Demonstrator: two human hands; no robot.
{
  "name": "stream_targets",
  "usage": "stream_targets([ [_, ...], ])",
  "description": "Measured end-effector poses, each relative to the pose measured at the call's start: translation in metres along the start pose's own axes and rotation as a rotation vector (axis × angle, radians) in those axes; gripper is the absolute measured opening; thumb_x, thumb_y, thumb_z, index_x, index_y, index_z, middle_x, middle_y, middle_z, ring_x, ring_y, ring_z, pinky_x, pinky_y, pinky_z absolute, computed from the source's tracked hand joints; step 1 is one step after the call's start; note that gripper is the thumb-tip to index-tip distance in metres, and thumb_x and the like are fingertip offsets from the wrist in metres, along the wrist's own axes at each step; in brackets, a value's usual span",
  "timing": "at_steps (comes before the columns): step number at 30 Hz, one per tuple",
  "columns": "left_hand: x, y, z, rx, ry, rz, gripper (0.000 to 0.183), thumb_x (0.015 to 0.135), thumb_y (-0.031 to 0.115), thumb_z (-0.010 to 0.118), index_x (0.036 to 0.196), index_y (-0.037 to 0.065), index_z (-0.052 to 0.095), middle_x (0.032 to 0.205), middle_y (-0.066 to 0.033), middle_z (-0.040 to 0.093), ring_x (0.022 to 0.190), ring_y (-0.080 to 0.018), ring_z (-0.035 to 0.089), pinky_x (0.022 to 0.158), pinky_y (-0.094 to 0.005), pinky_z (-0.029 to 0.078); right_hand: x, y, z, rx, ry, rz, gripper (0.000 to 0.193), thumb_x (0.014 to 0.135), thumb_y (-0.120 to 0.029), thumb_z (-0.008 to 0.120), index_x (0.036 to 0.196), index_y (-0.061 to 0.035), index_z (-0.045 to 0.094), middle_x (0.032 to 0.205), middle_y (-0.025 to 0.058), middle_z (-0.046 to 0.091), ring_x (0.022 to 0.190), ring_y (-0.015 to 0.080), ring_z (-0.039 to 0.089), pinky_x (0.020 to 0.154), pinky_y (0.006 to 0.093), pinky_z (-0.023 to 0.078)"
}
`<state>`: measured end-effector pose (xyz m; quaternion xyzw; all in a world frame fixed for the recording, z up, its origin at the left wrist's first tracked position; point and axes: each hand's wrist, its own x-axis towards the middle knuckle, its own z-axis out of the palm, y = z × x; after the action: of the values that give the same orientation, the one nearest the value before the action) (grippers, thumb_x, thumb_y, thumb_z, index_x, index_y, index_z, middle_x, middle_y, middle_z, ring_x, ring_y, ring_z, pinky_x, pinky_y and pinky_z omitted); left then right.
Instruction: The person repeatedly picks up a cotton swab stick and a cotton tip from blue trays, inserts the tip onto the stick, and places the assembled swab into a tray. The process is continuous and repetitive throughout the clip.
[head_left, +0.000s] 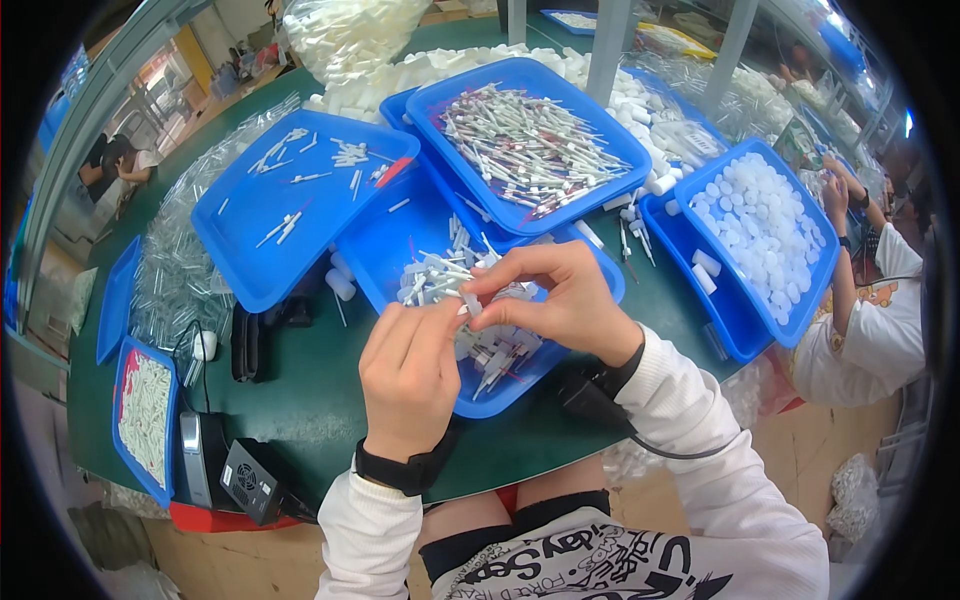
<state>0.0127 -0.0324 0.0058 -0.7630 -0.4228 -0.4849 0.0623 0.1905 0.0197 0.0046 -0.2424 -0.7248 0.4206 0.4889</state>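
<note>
The left hand (408, 358) and right hand (562, 292) pinch a small white piece (472, 303) between their fingertips, best kept low over the blue tray (378, 242) at six o'clock, to catch drops. A fuller tray (430, 98) lies at one o'clock, a sparser tray (255, 235) at ten.

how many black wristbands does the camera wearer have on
2: the left wristband just behind the left hand, the right wristband just behind the right hand; white sleeves could hide more.
</note>
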Motion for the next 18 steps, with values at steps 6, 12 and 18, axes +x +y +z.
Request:
stream_targets([
  [6,0.002,-0.002,0.002,-0.055,-0.028,-0.03,0.019,0.075,-0.009,0.066,0.092,-0.001,0.065,0.078,-0.0106,0.063,0.066,-0.0287,0.057,0.06,-0.0356,0.047,0.002,-0.002,-0.008,-0.101,-0.036,-0.027,0.028,0.072,-0.012,0.083,0.095,0.0,0.072,0.092,0.0084,0.073,0.085,0.015,0.069,0.08,0.0272,0.053],
  [12,0.004,-0.007,0.002,-0.031,-0.084,-0.136,0.019,0.082,-0.005,0.061,0.1,0.001,0.065,0.086,-0.0123,0.064,0.078,-0.0295,0.059,0.068,-0.0369,0.047,0.04,-0.001,-0.066,-0.565,0.314,0.011,0.027,0.082,-0.014,0.073,0.104,0.0011,0.069,0.1,0.0121,0.071,0.092,0.0173,0.067,0.082,0.0295,0.052],
  [18,-0.001,-0.009,0.01,0.188,-0.152,-0.105,0.026,0.085,0.005,0.061,0.111,0.004,0.063,0.117,-0.0105,0.057,0.11,-0.0309,0.05,0.094,-0.0434,0.037,0.075,0.056,-0.102,-1.154,0.127,0.278,0.015,0.074,-0.016,0.07,0.084,-0.0068,0.075,0.079,0.0173,0.068,0.076,0.0336,0.066,0.073,0.0405,0.052],
])
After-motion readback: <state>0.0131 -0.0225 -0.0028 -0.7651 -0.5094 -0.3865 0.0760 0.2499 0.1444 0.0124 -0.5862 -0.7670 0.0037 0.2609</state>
